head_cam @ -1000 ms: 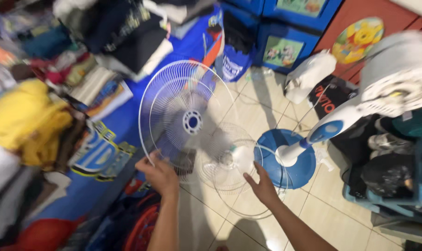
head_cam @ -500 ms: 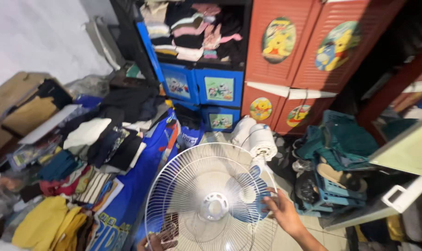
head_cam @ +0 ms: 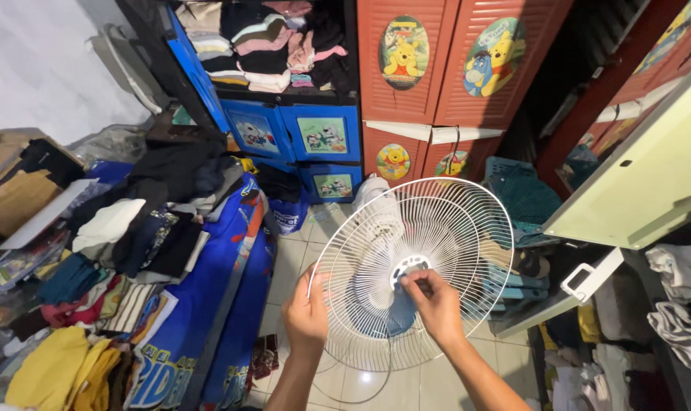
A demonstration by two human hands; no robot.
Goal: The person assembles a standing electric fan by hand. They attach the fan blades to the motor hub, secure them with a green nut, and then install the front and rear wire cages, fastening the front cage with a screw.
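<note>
I hold a round white wire fan grille (head_cam: 452,221) upright in front of me. My left hand (head_cam: 307,313) grips its left rim. My right hand (head_cam: 435,303) has its fingers on the grille's centre hub (head_cam: 411,266). Through the wires I see the fan's white motor head (head_cam: 376,204) and its blue base (head_cam: 395,316) on the tiled floor behind the grille.
A blue mattress (head_cam: 216,297) piled with clothes fills the left. Blue drawers (head_cam: 303,137) and red cabinets (head_cam: 436,61) with cartoon stickers stand at the back. An open pale green door (head_cam: 642,175) juts in on the right, with clothes (head_cam: 680,304) and a teal basket (head_cam: 524,194) below.
The grille has moved up and to the right. My left hand now holds the left rim, and my right hand shifted from the right rim to the centre hub.
</note>
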